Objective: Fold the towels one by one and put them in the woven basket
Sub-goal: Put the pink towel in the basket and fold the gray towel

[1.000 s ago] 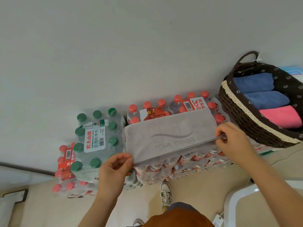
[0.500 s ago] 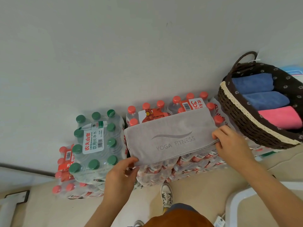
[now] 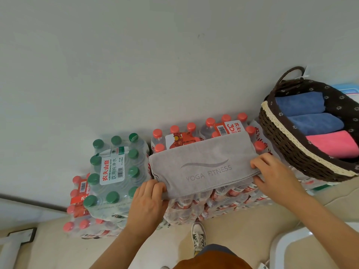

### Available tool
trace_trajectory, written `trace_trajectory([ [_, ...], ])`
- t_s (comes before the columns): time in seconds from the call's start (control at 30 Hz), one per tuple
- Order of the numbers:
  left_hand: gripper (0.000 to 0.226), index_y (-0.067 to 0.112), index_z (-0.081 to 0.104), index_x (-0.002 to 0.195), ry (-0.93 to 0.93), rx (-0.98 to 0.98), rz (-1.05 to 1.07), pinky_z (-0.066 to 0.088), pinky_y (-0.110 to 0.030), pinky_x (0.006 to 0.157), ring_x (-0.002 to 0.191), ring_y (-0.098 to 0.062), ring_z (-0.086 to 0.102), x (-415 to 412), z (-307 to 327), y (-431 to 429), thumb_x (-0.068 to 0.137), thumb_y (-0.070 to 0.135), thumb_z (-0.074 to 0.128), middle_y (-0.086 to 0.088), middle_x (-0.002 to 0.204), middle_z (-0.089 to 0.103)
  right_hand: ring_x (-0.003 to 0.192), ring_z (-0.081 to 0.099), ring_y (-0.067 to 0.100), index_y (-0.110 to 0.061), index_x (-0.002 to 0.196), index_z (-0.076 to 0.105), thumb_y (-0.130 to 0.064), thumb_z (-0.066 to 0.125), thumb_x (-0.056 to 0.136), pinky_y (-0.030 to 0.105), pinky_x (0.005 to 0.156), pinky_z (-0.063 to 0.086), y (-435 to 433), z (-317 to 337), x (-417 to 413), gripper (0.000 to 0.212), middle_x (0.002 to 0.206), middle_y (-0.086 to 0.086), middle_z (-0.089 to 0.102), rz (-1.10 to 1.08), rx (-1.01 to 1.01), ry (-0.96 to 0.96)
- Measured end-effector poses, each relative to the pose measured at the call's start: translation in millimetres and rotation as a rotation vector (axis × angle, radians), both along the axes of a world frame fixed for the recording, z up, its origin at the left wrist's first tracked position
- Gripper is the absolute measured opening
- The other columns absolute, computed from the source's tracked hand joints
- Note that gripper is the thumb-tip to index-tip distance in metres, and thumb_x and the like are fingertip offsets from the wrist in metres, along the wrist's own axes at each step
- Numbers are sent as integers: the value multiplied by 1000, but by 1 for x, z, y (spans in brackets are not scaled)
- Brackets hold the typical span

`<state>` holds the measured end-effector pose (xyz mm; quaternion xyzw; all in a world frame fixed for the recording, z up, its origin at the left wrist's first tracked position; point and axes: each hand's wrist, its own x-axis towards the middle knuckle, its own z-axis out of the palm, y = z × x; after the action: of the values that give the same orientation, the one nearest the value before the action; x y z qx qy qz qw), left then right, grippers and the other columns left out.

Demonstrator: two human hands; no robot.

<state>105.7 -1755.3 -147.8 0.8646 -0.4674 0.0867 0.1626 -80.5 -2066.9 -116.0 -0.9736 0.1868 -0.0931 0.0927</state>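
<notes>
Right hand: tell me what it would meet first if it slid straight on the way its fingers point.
The right hand points leftward along the grey towel, which it already grips at its end. Going straight on, it would likely bunch that towel first; the left hand lies further along.

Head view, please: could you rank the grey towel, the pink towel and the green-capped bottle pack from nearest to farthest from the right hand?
1. Grey towel: held by the right hand.
2. Pink towel: in the basket, to its right.
3. Green-capped bottle pack: far left.
</notes>
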Motion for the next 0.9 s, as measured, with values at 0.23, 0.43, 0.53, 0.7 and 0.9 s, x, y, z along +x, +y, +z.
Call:
trace_trajectory([
  [0.23, 23, 15, 56, 95, 44, -13, -33, 50, -29, 73, 82, -17, 53, 2, 6, 6, 75, 24, 62, -1, 93, 59, 74, 48, 16, -17, 87, 59, -4, 70, 72, 33, 54, 47, -7, 3, 1, 23, 88, -4, 50, -26, 91, -3],
  [0.43, 15, 17, 66, 85, 230, -22, -26, 51, -25, 60, 66, -10, 56, 5, 27, 11, 74, 26, 64, 6, 80, 62, 81, 54, 20, -11, 89, 67, 0, 72, 73, 32, 60, 47, -6, 13, 2, 20, 88, 0, 58, -54, 90, -17],
  [0.53, 11, 24, 68, 76, 412, -30, 31, 48, -17, 57, 61, -7, 56, 9, 57, 10, 70, 18, 75, 14, 67, 61, 90, 50, 15, -12, 91, 70, -1, 70, 76, 29, 73, 42, -4, 29, 5, 19, 91, -3, 58, -110, 177, -56],
  [0.7, 5, 26, 71, 71, 821, -114, 84, 51, -28, 59, 62, -15, 60, 24, 128, 13, 68, 23, 72, 3, 70, 67, 69, 58, 13, -20, 82, 69, 0, 62, 83, 27, 62, 51, 0, 95, 10, 21, 80, -1, 64, -242, 593, -112],
  [0.9, 31, 10, 70, 78, 1098, -381, 114, 44, -29, 70, 72, -15, 57, 51, 167, 4, 62, 36, 62, -10, 75, 64, 76, 60, 9, -21, 78, 72, -3, 60, 85, 26, 67, 45, -12, 142, 24, 22, 75, -7, 69, -291, 747, -336],
])
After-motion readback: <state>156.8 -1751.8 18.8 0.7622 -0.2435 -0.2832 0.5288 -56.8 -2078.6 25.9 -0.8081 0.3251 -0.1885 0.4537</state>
